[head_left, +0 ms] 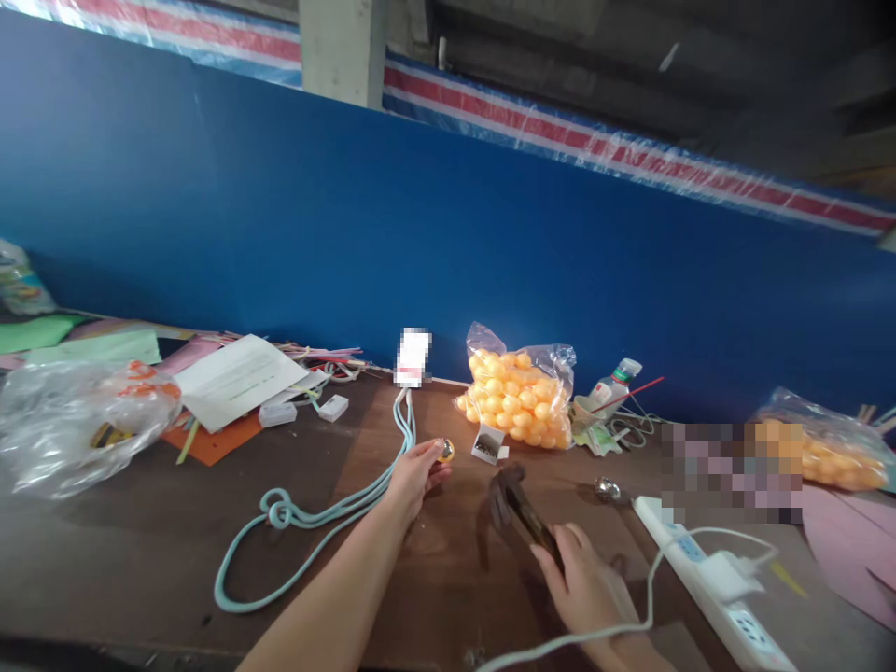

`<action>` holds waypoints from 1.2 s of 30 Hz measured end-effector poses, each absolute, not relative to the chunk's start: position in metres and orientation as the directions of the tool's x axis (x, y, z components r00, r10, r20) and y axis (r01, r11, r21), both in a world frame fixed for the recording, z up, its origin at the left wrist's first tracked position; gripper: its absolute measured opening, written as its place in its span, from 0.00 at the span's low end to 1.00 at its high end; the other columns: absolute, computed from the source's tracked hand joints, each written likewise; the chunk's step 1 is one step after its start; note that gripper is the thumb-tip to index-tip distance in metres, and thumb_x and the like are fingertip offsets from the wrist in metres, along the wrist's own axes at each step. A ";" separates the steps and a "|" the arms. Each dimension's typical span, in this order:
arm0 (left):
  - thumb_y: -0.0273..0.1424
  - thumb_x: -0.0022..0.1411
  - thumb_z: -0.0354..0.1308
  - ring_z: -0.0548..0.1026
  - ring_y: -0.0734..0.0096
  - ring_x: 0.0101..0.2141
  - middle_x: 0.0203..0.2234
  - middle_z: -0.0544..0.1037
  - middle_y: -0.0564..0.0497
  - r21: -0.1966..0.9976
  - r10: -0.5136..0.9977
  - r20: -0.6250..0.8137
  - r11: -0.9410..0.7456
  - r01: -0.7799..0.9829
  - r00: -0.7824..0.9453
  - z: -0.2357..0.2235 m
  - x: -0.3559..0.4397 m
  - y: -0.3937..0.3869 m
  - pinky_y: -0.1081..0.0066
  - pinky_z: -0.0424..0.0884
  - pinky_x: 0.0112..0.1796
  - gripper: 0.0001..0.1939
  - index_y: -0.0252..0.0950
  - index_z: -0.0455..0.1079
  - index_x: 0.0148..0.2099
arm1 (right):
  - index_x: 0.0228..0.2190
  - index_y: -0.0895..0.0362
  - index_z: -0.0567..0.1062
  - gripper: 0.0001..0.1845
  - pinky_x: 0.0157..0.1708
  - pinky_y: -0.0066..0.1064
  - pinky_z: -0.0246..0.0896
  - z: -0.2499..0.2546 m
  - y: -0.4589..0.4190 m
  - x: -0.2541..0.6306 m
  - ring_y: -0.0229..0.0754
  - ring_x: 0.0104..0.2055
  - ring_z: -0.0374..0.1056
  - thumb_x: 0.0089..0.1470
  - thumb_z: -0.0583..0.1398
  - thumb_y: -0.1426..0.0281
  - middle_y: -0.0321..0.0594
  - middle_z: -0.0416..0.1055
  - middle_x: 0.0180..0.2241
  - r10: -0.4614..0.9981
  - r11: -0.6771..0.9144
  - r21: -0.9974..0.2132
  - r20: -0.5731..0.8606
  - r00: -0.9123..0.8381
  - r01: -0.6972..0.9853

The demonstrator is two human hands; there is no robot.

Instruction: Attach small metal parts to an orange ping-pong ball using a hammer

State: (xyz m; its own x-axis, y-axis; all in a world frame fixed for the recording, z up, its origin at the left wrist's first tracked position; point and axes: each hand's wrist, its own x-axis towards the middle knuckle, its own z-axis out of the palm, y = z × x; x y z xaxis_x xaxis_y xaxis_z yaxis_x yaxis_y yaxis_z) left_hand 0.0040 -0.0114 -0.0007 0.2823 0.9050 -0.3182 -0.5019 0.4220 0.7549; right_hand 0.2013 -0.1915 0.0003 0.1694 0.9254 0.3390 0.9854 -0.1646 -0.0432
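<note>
Head view shows me the left hand (413, 474) pinching a small, shiny, gold round piece (446, 451) over the brown wooden table (140, 551), while the right hand (586, 583) grips a dark, blurred hammer (533, 525) near a small white cardboard box (487, 443).

There are two hands: one left hand (413, 471) and one right hand (588, 579). There is one hammer (530, 521), one gold ball (446, 452) and three little boxes (490, 432) (278, 414) (333, 408). Two bags (482, 338) (805, 407) hold orange balls (514, 399), too many balls to count. There is one white-capped bottle (611, 385), one red stick (628, 395), one power strip (722, 611) and one plug (728, 575). The papers (242, 378) overlap, so their number is hard to tell.
</note>
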 end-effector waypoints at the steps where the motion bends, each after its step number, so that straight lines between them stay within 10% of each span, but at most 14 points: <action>1: 0.27 0.54 0.61 0.73 0.77 0.23 0.28 0.76 0.46 0.758 0.908 -0.317 0.417 -0.502 0.275 0.000 0.004 -0.012 0.73 0.74 0.29 0.08 0.28 0.72 0.37 | 0.37 0.54 0.67 0.11 0.20 0.30 0.57 -0.001 -0.193 0.212 0.43 0.27 0.70 0.57 0.49 0.62 0.41 0.69 0.35 0.929 -0.201 0.033 0.324 0.180 0.979; 6: 0.27 0.54 0.60 0.73 0.77 0.23 0.27 0.75 0.47 0.758 0.909 -0.330 0.416 -0.503 0.255 0.002 0.003 -0.013 0.74 0.74 0.29 0.08 0.29 0.72 0.37 | 0.33 0.55 0.69 0.09 0.23 0.32 0.56 -0.005 -0.199 0.250 0.45 0.28 0.69 0.56 0.52 0.65 0.41 0.68 0.31 0.929 -0.277 0.245 0.316 0.194 0.929; 14: 0.28 0.53 0.62 0.73 0.77 0.23 0.27 0.75 0.47 0.772 0.911 -0.323 0.410 -0.486 0.255 -0.001 0.002 -0.012 0.74 0.74 0.28 0.09 0.29 0.72 0.38 | 0.30 0.56 0.72 0.08 0.34 0.38 0.57 0.002 -0.198 0.258 0.51 0.34 0.68 0.53 0.55 0.66 0.45 0.69 0.30 0.929 -0.300 0.225 0.291 0.230 0.927; 24: 0.32 0.52 0.63 0.73 0.76 0.24 0.28 0.76 0.46 0.816 0.913 -0.309 0.398 -0.418 0.266 -0.002 0.002 -0.013 0.75 0.73 0.27 0.15 0.30 0.72 0.41 | 0.37 0.50 0.74 0.11 0.33 0.27 0.57 0.052 -0.104 0.202 0.38 0.35 0.68 0.53 0.53 0.66 0.36 0.71 0.37 0.921 -0.147 -0.318 0.300 0.247 0.936; 36: 0.34 0.50 0.64 0.72 0.77 0.23 0.27 0.75 0.47 0.842 0.916 -0.291 0.382 -0.380 0.277 -0.011 0.007 -0.009 0.76 0.72 0.25 0.17 0.31 0.73 0.42 | 0.26 0.54 0.77 0.10 0.29 0.29 0.50 0.035 -0.020 0.187 0.42 0.34 0.67 0.52 0.55 0.70 0.41 0.74 0.31 0.989 -0.136 -0.084 0.043 0.139 0.987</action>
